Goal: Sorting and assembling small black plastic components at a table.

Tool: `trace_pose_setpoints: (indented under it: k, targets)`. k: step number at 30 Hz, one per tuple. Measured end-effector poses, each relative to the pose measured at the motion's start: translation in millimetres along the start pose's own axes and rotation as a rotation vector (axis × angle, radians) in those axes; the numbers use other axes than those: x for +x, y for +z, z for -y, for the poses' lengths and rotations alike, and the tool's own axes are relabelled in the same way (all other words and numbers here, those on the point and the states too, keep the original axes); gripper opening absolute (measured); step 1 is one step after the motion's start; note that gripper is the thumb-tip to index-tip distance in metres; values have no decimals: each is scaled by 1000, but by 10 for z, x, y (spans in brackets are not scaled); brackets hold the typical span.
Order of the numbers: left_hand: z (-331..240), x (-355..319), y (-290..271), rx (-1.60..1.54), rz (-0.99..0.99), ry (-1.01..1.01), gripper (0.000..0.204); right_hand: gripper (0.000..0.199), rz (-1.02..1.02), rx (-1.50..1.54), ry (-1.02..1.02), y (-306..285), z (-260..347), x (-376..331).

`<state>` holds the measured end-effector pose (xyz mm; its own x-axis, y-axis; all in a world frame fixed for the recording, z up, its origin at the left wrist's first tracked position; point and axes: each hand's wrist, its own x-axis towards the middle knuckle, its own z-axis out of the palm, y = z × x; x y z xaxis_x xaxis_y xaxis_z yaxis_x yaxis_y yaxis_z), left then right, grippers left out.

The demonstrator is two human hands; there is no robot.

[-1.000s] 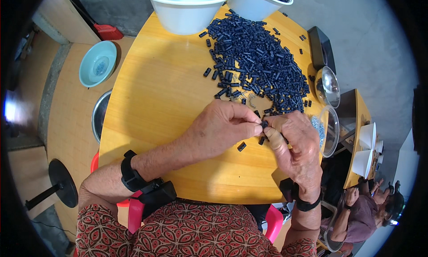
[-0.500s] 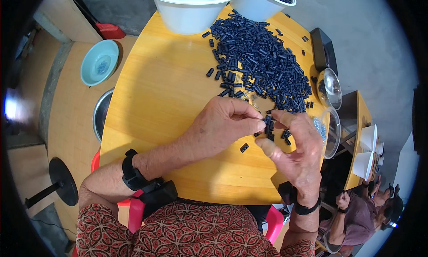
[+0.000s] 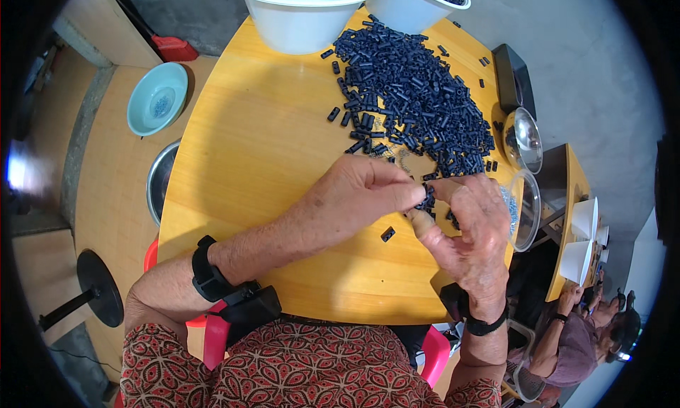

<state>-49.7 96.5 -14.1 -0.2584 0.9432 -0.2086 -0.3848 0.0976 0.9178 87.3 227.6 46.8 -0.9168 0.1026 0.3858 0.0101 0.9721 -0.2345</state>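
Note:
My left hand (image 3: 368, 190) pinches with thumb and forefinger at a small black plastic piece (image 3: 428, 193), which my fingers mostly hide. From the other side my right hand (image 3: 464, 224) curls its forefinger and thumb around the same piece. Below and behind the fingertips lie a few more black pieces. One loose black piece with holes (image 3: 387, 234) rests on the table just in front of my hands. Beyond them spreads a big heap of black plastic pieces (image 3: 418, 89), with thin metal springs (image 3: 404, 156) scattered at its near edge.
A white tub (image 3: 304, 18) stands at the table's far edge, beside another white tub (image 3: 425, 8) holding black pieces. Along the right edge sit a black tray (image 3: 513, 82), a metal bowl (image 3: 524, 140) and a clear plastic container (image 3: 528, 213) with small silvery parts. Another person (image 3: 574, 337) sits at right.
My right thumb and forefinger have closed in on the piece at my left fingertips; they were farther apart before. The other person's raised hand has dropped to the neighbouring table.

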Motion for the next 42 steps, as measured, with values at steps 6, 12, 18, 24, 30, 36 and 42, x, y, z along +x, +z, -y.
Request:
trace_pose_setpoints:
  k: [6,12,18,24,30,36,42]
  targets:
    - [32,10,-5,43,53,-27,18,27,39,-77,-61,3,42,15]
    - [69,-16,12,62,34,2,17,24,49,-81,-127,28,8,18]
    - [36,-3,-1,67,59,-25,17,22,7,-60,-207,45,-53,54]
    - [-34,-12,-22,106,78,-3,15,22,-33,-22,-214,81,-35,19]
    - [-162,-77,-28,182,-44,81,16,28,-12,-60,-96,33,83,39]
    - [-648,-658,-267,210,-420,318,14,30,-28,-104,-36,-130,95,-36]
    - [-477,-1514,-1280,340,-1015,362,17,18,36,-128,-7,-134,62,-193]
